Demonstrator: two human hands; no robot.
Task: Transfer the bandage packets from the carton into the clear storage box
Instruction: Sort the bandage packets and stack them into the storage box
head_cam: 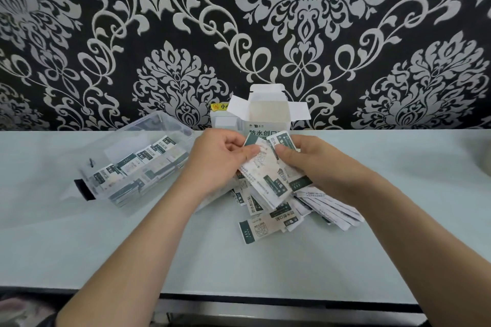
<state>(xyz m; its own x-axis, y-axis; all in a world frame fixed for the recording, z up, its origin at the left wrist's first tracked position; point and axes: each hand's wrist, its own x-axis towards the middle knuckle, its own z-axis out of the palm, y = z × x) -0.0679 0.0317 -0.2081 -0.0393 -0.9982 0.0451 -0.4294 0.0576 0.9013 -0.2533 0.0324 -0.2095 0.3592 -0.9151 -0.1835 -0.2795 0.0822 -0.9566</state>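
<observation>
Pinched between both hands is a fanned stack of bandage packets [265,175]. The left hand [218,160] presses thumb and curled fingertips onto the stack's upper left edge. The right hand [316,164] folds its fingers over the right side. Both hands are closed on this one bundle, neither slack nor spread.

Just behind the grip stands the carton [268,114], upright, its top flaps splayed open. Whether anything is left inside it cannot be told from this angle. Directly beneath the grip, and spilling a little nearer to the person, a loose heap [281,216] of packets lies on the pale table [398,194]. Some of them are face up, while others fan out below the right wrist showing white edges.

Off to the left of the grip, apart from the left hand, sits the clear storage box [119,138] with no lid on it. The stored packets [148,156] lie in rough rows along its floor.

By the look of it the job is somewhere in the middle. A fair share of packets is already in the box, and the carton seems largely emptied onto the table. The held bundle and the whole heap under it have yet to go across. The likely next move is to carry the bundle leftward from the grip and lay it in the box beside the rows there
</observation>
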